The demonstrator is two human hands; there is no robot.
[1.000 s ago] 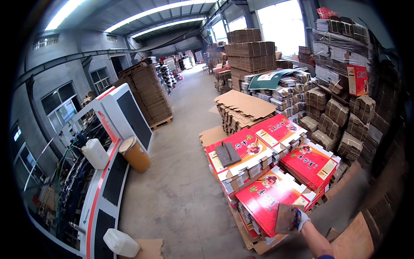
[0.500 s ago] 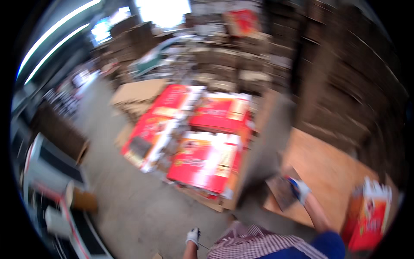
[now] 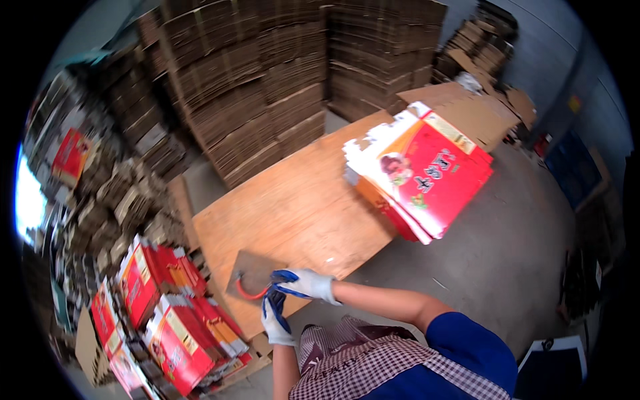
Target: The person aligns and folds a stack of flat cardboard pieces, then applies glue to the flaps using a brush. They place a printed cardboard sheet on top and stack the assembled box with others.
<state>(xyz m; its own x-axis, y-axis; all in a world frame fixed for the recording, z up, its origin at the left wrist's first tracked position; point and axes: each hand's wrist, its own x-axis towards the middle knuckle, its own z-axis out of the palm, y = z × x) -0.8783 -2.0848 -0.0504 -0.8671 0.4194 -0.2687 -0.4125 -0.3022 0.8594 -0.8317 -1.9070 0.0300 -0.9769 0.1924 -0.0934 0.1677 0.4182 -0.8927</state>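
Note:
Both my hands wear white gloves with blue palms and meet over the near left edge of a wooden table (image 3: 293, 220). My left hand (image 3: 277, 323) reaches up from below with bent fingers. From the right, my right hand (image 3: 303, 283) bends its fingers against the left one's fingertips. What they pinch between them is hidden. Just beside the fingers, a flat grey-brown plate (image 3: 260, 265) lies on the table, with a curved orange-red handle (image 3: 249, 291) whose end reaches close to my left fingers.
A stack of red printed carton sheets (image 3: 433, 170) overhangs the table's right end. More red carton stacks (image 3: 180, 343) stand at lower left. Tall piles of brown cardboard (image 3: 247, 87) rise behind the table. A dark-topped white-edged object (image 3: 550, 367) stands at lower right.
My view has swung right toward the table. The plate, earlier in my right hand, now lies on the table. My left hand has come up from my side to meet my right.

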